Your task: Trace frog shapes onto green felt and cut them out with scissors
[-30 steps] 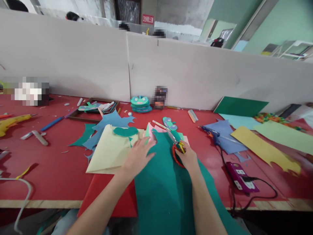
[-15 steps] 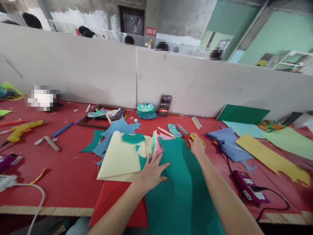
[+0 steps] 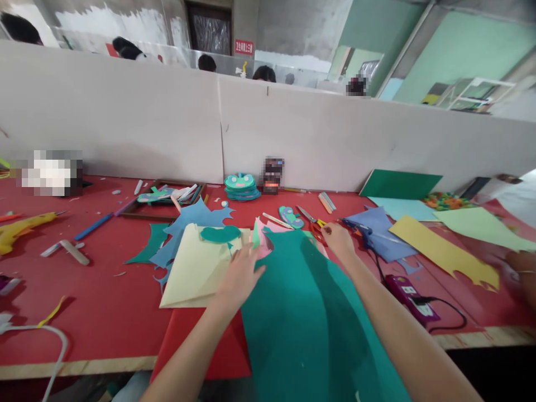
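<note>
My left hand lies over the right side of the cream sheets, its fingers stretched and its thumb apart over the edge of a large teal sheet. A cut teal shape rests on the cream sheets just beyond my fingertips; a small teal scrap shows beside them. My right hand is closed around the handles of scissors, whose blades point away to the left on the table. Pink pieces stick out between the cream and teal sheets.
A stack of teal frog-like faces and a phone stand by the white partition. Glue guns lie on both sides. A purple power strip sits at right, near another person's hand.
The left hand has shifted forward and left, its fingers drawn closer together. My right hand has curled around the scissors' handles. Another person's hand has appeared at the right edge.
</note>
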`<state>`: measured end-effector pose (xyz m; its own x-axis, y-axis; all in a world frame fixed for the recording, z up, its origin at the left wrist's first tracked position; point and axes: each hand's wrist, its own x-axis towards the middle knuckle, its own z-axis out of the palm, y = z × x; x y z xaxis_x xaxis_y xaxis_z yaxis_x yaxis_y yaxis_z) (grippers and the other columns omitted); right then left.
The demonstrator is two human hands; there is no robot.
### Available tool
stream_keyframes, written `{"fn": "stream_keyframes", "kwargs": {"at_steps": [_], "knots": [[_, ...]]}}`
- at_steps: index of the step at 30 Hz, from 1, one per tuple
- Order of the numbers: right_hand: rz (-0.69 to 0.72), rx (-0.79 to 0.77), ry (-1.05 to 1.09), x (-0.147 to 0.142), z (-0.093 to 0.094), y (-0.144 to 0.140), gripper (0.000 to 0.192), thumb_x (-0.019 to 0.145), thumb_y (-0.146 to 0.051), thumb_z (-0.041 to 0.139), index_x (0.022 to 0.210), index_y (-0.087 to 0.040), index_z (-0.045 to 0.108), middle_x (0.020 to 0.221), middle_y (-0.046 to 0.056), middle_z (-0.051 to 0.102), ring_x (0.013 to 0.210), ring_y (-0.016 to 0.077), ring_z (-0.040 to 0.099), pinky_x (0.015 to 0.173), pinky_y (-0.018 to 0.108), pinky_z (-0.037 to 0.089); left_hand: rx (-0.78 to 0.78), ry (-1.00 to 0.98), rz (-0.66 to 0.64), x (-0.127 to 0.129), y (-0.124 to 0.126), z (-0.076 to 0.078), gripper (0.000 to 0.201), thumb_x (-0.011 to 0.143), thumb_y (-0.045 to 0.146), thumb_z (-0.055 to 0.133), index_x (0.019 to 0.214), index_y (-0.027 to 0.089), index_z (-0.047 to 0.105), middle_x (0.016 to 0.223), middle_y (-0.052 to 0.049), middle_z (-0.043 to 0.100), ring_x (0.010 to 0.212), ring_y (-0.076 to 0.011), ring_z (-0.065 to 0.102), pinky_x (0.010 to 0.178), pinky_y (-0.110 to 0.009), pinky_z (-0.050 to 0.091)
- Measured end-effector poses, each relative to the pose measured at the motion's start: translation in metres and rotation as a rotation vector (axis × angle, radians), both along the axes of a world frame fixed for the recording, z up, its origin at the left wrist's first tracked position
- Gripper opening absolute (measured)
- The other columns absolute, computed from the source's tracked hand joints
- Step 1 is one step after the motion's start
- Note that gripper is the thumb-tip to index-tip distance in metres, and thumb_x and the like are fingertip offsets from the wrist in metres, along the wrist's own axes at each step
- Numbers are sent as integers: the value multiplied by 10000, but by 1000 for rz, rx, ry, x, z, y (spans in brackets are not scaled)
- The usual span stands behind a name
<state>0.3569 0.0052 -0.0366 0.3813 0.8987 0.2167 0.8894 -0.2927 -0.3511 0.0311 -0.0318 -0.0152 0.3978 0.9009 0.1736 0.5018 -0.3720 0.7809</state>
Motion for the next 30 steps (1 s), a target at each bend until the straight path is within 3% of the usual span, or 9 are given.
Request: {"fn": "stream_keyframes", "kwargs": {"at_steps": [4, 7, 10, 12, 14, 17, 22, 26, 30], "knots": [[128, -91, 192, 9, 0, -30, 286, 812, -352, 485, 760, -148, 680, 732, 82, 672, 714, 201, 623, 646, 286, 423, -162, -136, 317, -15, 10, 2, 266, 692, 375, 648, 913, 230, 618, 1065, -139, 608, 1043, -351, 556, 931, -459, 341], [226, -168, 365, 15, -6, -46, 345, 808, -410, 461, 736, -155, 681, 687, 50, 676, 643, 178, 616, 601, 268, 444, -231, -119, 404, -26, 13, 5, 256, 641, 401, 682, 798, 214, 604, 937, -139, 636, 1005, -356, 574, 861, -405, 377], [276, -190, 495, 17, -10, -53, 388, 792, -464, 465, 818, -149, 691, 763, 52, 694, 697, 186, 624, 635, 278, 461, -224, -99, 439, -35, 14, 11, 272, 649, 433, 665, 794, 217, 586, 981, -137, 630, 1043, -338, 557, 813, -352, 395], [281, -192, 551, 18, -10, -53, 410, 760, -500, 511, 863, -149, 695, 822, 65, 700, 752, 211, 626, 676, 303, 464, -273, -73, 439, -40, 14, 15, 272, 674, 462, 632, 777, 218, 574, 921, -129, 644, 987, -326, 585, 755, -342, 418], [281, -193, 595, 19, -10, -54, 430, 707, -523, 579, 890, -152, 695, 882, 80, 700, 813, 242, 626, 719, 331, 463, -373, -45, 383, -43, 13, 17, 275, 684, 484, 612, 679, 213, 562, 708, -105, 648, 790, -313, 638, 644, -337, 442], [292, -179, 655, 20, -9, -56, 462, 623, -531, 663, 879, -147, 686, 907, 88, 692, 853, 259, 620, 750, 342, 457, -541, -36, 174, -42, 7, 22, 284, 640, 459, 661, 552, 205, 567, 479, -59, 595, 487, -257, 607, 477, -312, 439], [290, -77, 741, 25, -1, -60, 494, 602, -603, 645, 803, -152, 634, 801, 45, 645, 771, 207, 585, 708, 307, 448, -620, -186, -100, -33, 0, 38, 134, 651, 331, 677, 675, 200, 662, 714, -58, 699, 613, -212, 648, 491, -264, 491], [272, -15, 788, 29, 17, -55, 465, 589, -600, 661, 778, -181, 588, 760, 18, 607, 730, 188, 558, 697, 310, 446, -524, -449, 23, -33, 5, 43, 79, 674, 289, 670, 709, 218, 668, 686, -35, 678, 568, -173, 617, 431, -224, 462], [268, 53, 866, 22, 33, -42, 459, 607, -595, 650, 813, -196, 558, 768, 20, 621, 732, 198, 570, 700, 327, 457, -627, -727, 164, -38, 6, 37, 171, 620, 220, 724, 783, 240, 676, 652, -32, 675, 579, -208, 628, 432, -269, 485]]}}
